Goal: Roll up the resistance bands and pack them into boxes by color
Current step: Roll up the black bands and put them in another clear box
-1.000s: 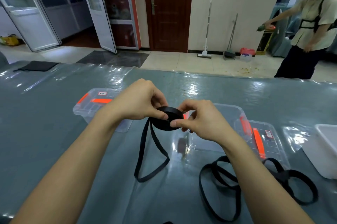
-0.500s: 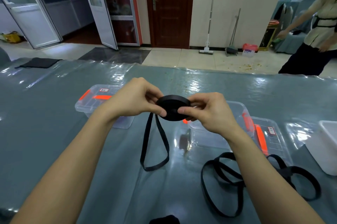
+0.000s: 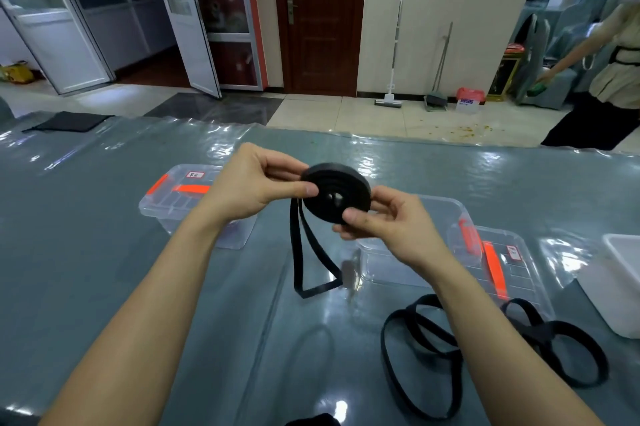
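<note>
A black resistance band (image 3: 334, 195) is wound into a flat coil held above the table. My left hand (image 3: 254, 183) pinches the coil's left edge between thumb and fingers. My right hand (image 3: 388, 223) pinches its lower right edge. The band's unrolled tail (image 3: 306, 261) hangs down in a loop that touches the table. Several loose black bands (image 3: 433, 342) lie tangled at the lower right. A clear box with an orange-latched lid (image 3: 180, 195) sits behind my left hand. An open clear box (image 3: 450, 214) stands behind my right hand, its lid (image 3: 502, 262) beside it.
The table carries a grey cover under shiny plastic (image 3: 104, 252). A white tub (image 3: 620, 283) stands at the right edge. A dark cloth (image 3: 67, 121) lies at the far left. Beyond the table a person (image 3: 609, 79) stands on the tiled floor. Something black (image 3: 311, 420) shows at the bottom edge.
The coil has grown larger and the hanging tail has become shorter. Both hands have risen a little with the coil, which now faces me flat.
</note>
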Motion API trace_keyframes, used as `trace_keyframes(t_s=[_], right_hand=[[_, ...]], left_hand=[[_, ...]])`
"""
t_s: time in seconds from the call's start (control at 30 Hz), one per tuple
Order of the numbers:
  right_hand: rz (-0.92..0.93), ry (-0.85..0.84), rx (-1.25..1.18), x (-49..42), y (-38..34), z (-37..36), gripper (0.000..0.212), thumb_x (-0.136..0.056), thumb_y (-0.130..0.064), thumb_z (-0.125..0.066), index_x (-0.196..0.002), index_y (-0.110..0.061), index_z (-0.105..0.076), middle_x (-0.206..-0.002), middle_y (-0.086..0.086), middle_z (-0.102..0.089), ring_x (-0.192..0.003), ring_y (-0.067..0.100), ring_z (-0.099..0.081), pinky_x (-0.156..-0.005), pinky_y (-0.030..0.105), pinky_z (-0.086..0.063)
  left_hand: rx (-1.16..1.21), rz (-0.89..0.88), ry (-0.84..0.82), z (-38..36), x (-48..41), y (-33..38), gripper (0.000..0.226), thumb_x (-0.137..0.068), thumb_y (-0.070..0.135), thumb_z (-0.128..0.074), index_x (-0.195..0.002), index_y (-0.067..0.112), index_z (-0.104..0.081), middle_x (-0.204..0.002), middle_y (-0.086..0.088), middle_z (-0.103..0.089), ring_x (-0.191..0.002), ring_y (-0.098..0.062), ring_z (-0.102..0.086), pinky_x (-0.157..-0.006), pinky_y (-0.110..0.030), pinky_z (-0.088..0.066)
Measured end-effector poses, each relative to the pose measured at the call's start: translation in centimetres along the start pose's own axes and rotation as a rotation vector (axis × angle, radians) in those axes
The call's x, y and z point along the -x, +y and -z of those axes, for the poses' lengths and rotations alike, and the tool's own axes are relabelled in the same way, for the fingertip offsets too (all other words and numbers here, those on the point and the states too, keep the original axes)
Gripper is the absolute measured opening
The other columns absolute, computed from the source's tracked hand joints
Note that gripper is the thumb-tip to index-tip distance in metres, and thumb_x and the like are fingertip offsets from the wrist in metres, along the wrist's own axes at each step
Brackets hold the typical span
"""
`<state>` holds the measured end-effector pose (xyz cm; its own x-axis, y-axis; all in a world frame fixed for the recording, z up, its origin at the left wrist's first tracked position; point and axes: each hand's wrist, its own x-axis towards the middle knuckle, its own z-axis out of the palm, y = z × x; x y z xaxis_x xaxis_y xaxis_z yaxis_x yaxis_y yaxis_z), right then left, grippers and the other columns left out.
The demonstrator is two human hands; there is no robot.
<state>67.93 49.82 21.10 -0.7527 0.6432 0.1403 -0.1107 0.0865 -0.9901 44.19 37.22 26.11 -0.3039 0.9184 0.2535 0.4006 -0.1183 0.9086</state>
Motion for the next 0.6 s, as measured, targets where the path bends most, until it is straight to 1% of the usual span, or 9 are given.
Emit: trace_keyframes(t_s=[0.07,0.13,0.2,0.23,0.3,0.37,0.47,0.53,0.6], right_hand=[[-0.009,-0.021,0.425,0.2,0.1,0.3,0.057,-0.081,-0.042,-0.093,-0.130,-0.026,-0.070,-0.124,-0.007,-0.077,-0.079,0.023,-0.082,-0.082,0.044,-0.066],[0.035,-0.011,0.696,0.0,-0.5,0.0,0.059,-0.077,-0.064,-0.088,-0.129,-0.043,-0.068,-0.120,-0.023,-0.073,-0.064,0.013,-0.078,-0.069,0.027,-0.061],[0.062,-0.076,0.770,-0.6,-1.1,-0.7,0.032,-0.085,-0.061,-0.083,-0.111,-0.044,-0.073,-0.102,-0.027,-0.075,-0.052,0.010,-0.073,-0.054,0.017,-0.050],[0.062,-0.109,0.805,-1.0,-1.3,-1.0,0.020,-0.089,-0.056,-0.082,-0.101,-0.041,-0.076,-0.092,-0.024,-0.076,-0.051,0.008,-0.072,-0.053,0.018,-0.050],[0.068,-0.136,0.875,-1.5,-1.4,-1.3,0.016,-0.091,-0.050,-0.081,-0.092,-0.035,-0.077,-0.075,-0.013,-0.077,-0.059,0.006,-0.073,-0.062,0.030,-0.058],[0.108,-0.088,0.951,-1.7,-1.1,-1.3,0.017,-0.092,-0.049,-0.080,-0.092,-0.032,-0.078,-0.069,-0.009,-0.076,-0.067,0.007,-0.073,-0.070,0.036,-0.060],[0.185,0.038,0.922,-1.7,-0.4,-1.0,0.014,-0.093,-0.046,-0.080,-0.093,-0.032,-0.078,-0.065,-0.009,-0.073,-0.064,0.009,-0.070,-0.064,0.032,-0.054],[0.188,0.095,0.795,-1.6,-0.1,-0.3,0.008,-0.093,-0.040,-0.082,-0.093,-0.032,-0.078,-0.062,-0.008,-0.073,-0.060,0.007,-0.072,-0.061,0.022,-0.048],[0.145,0.124,0.558,-1.6,0.0,0.2,0.005,-0.094,-0.030,-0.084,-0.094,-0.029,-0.079,-0.064,0.000,-0.075,-0.058,0.014,-0.075,-0.061,0.022,-0.052]], left_hand=[[-0.222,0.025,-0.100,0.0,-0.2,0.3,0.028,-0.074,0.024,-0.100,-0.099,0.024,-0.089,-0.090,0.000,-0.085,-0.090,-0.018,-0.084,-0.094,-0.040,-0.066],[-0.481,-0.011,-0.180,-0.7,-0.5,0.9,0.021,-0.077,0.024,-0.099,-0.096,0.027,-0.089,-0.079,0.008,-0.083,-0.079,-0.008,-0.080,-0.083,-0.037,-0.066],[-0.689,-0.060,-0.251,-1.5,-0.8,1.7,0.017,-0.077,0.034,-0.097,-0.090,0.034,-0.087,-0.071,0.015,-0.078,-0.069,-0.001,-0.072,-0.073,-0.034,-0.061],[-0.757,-0.064,-0.284,-1.8,-0.9,2.0,0.017,-0.075,0.038,-0.097,-0.087,0.037,-0.085,-0.070,0.018,-0.077,-0.068,0.001,-0.070,-0.073,-0.033,-0.059],[-0.837,-0.060,-0.315,-2.0,-1.2,2.4,0.018,-0.073,0.044,-0.096,-0.085,0.039,-0.084,-0.069,0.024,-0.075,-0.069,0.004,-0.069,-0.075,-0.034,-0.059],[-0.829,-0.057,-0.301,-2.0,-1.4,2.1,0.018,-0.072,0.047,-0.095,-0.085,0.041,-0.083,-0.069,0.026,-0.075,-0.069,0.004,-0.069,-0.076,-0.036,-0.060],[-0.646,-0.003,-0.262,-1.6,-1.5,0.7,0.023,-0.072,0.037,-0.099,-0.091,0.037,-0.085,-0.076,0.018,-0.080,-0.077,-0.001,-0.076,-0.081,-0.039,-0.065],[-0.448,0.071,-0.263,-1.0,-1.3,-0.7,0.031,-0.070,0.023,-0.103,-0.095,0.029,-0.086,-0.084,0.010,-0.083,-0.084,-0.008,-0.081,-0.088,-0.039,-0.067],[-0.271,0.103,-0.220,-0.4,-1.0,-2.0,0.032,-0.071,0.014,-0.102,-0.097,0.022,-0.086,-0.091,0.001,-0.085,-0.089,-0.017,-0.083,-0.094,-0.041,-0.067]])
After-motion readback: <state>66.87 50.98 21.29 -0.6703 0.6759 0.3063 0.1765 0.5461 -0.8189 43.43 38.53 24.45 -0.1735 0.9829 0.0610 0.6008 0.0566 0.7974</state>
